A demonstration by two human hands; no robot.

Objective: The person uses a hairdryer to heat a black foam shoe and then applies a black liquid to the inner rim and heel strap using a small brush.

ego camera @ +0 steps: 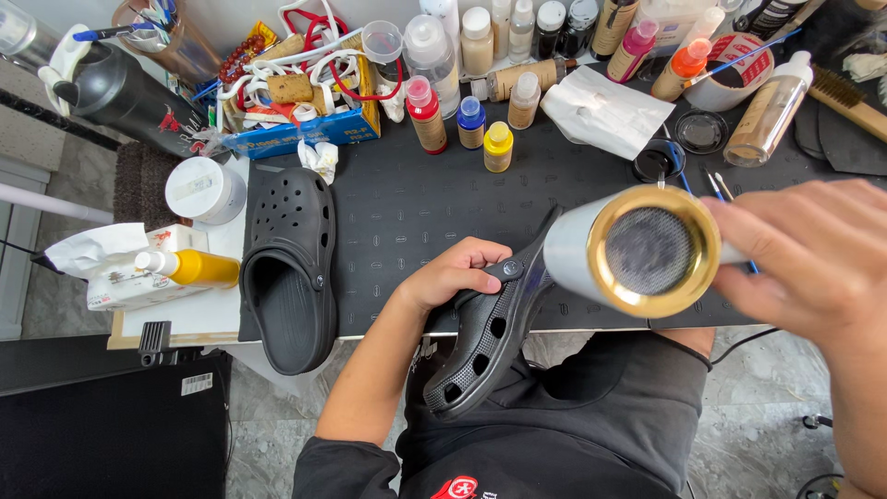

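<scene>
A person is sitting at a table point(185, 314) covered by a black mat point(416, 222), over a grey tiled floor. Far left of the left hand, a yellow squeeze bottle point(189, 267) is lying on its side beside a white round jar point(204, 190). Nearer, still left of that hand, a black clog point(288, 268) is resting sole-down on the mat. Beyond it, a blue cardboard box point(305, 129) is holding corks and red and white cords. The left hand point(453, 274) is closing around the strap end of a second black clog point(490, 337), which is hanging off the table edge over the person's lap. Beyond this hand, small paint bottles with red point(426, 115), blue point(471, 123) and yellow point(498, 147) caps are standing upright in a row. Right of the left hand, the right hand point(818, 263) is gripping a silver hair dryer point(637, 251), its gold-rimmed mesh end facing the camera and just beside the held clog. Beyond the right hand, more bottles are crowding the table's back edge.
</scene>
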